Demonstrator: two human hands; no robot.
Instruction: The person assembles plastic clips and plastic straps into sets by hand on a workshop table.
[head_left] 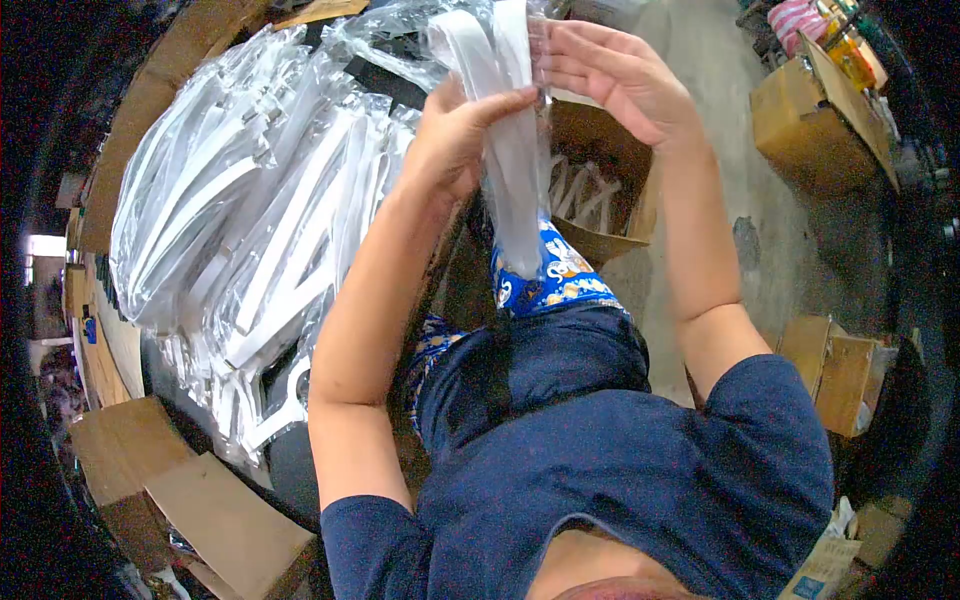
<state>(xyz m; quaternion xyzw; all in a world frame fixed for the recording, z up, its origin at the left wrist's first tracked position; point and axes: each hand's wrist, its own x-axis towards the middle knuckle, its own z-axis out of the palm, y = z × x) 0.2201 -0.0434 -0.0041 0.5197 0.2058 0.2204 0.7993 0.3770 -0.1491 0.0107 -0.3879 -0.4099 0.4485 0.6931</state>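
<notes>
My left hand (455, 135) is closed around a looped bundle of white straps (512, 170) in a clear plastic bag, its thumb lying across the front. The bundle hangs down over my lap, folded into a loop near the top. My right hand (620, 80) has its fingers stretched out, with the fingertips at the right edge of the clear bag. Left of my left hand lies a big pile of similar white straps in clear plastic bags (230, 200).
An open cardboard box (640, 205) with white pieces inside stands on the floor beyond my lap. Other cartons are at the upper right (810, 125), right (835, 365) and lower left (225, 520). Blue patterned cloth (570, 270) covers my legs.
</notes>
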